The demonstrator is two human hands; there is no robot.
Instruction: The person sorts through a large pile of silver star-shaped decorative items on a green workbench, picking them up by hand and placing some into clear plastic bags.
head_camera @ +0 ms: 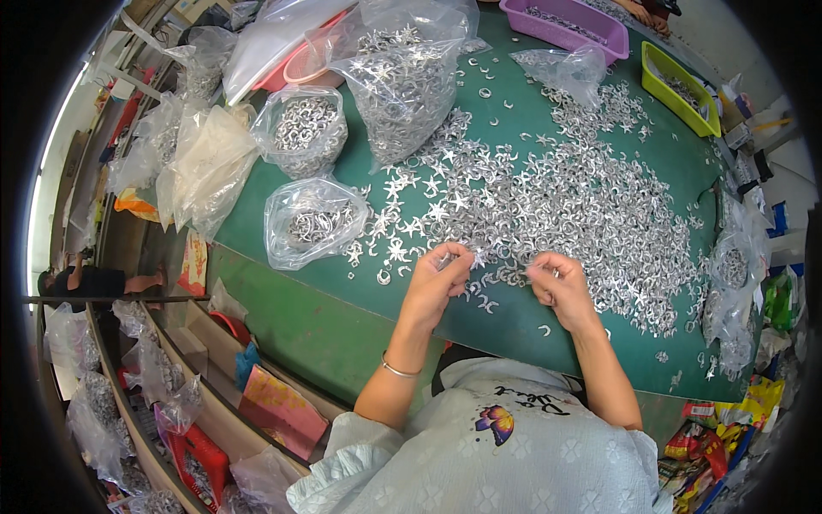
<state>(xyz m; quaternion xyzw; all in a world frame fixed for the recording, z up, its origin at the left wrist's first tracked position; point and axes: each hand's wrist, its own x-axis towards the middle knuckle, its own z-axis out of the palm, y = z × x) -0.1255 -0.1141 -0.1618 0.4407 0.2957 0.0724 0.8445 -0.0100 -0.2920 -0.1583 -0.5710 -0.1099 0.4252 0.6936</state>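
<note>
My left hand (445,273) is above the front edge of a pile of small silvery metal pieces (578,212), many shaped like stars and crescents. Its fingers are curled together, with a small silvery piece showing between them. To its right, my right hand (555,283) is also curled over the pile's edge, a small shiny piece at its fingers. Loose crescents lie on the green table (514,340) between and below the hands. Left of them stand an open clear plastic bag (314,221) with ring-like pieces, another bag (302,132) of crescents, and a large bag (404,96) of starfish shapes.
A purple basket (565,29) and a lime-green basket (681,90) stand at the far side, near another person's hands (645,16). Filled plastic bags (732,283) lie at the right edge. Shelves with bags and a red basket (202,459) are at lower left. A person (96,279) is farther left.
</note>
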